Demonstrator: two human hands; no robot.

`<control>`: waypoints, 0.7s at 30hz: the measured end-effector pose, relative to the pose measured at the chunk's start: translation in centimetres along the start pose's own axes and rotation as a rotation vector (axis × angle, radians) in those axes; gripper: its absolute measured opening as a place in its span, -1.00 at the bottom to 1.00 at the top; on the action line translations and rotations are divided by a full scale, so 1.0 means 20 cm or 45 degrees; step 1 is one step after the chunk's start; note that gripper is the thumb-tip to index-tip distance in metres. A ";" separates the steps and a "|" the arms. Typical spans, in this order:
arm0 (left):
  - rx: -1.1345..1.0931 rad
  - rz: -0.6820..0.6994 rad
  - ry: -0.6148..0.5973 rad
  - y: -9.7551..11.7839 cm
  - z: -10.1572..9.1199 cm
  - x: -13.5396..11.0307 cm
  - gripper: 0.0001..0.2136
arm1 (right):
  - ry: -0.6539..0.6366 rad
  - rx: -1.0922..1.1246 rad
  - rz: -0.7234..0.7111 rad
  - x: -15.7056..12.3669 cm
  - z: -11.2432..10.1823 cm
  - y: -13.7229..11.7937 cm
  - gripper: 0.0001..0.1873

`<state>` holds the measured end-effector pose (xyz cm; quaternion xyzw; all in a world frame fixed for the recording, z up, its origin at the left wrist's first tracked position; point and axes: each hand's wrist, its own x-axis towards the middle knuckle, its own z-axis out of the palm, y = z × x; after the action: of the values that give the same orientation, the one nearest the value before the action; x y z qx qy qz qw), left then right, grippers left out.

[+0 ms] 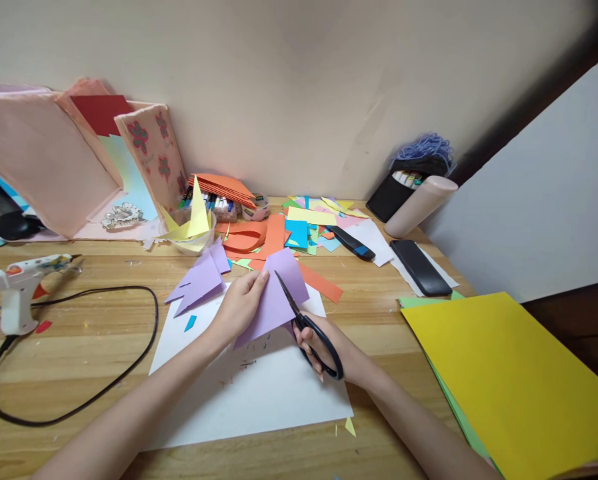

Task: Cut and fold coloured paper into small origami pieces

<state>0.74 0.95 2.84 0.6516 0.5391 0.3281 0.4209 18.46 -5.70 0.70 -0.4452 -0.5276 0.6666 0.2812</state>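
The left hand (241, 301) pinches the purple paper (275, 308) by its edge, above the white sheet (259, 400); the right hand (331, 347) grips the scissors (303, 321). From here the paper looks light, bendy, easily creased: best pinched clear of the blades (287, 291).

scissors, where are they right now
In the head view, the scissors are near the middle, in the right hand, with their blades at the purple paper held by the left hand.
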 end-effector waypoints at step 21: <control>0.050 -0.031 0.025 0.05 0.03 -0.05 -0.66 | -0.026 0.106 -0.022 0.02 0.04 0.05 -0.39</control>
<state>1.45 -0.15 3.49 0.6498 0.5576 0.3187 0.4065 17.66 -6.03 -0.25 -0.4217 -0.5061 0.6900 0.2999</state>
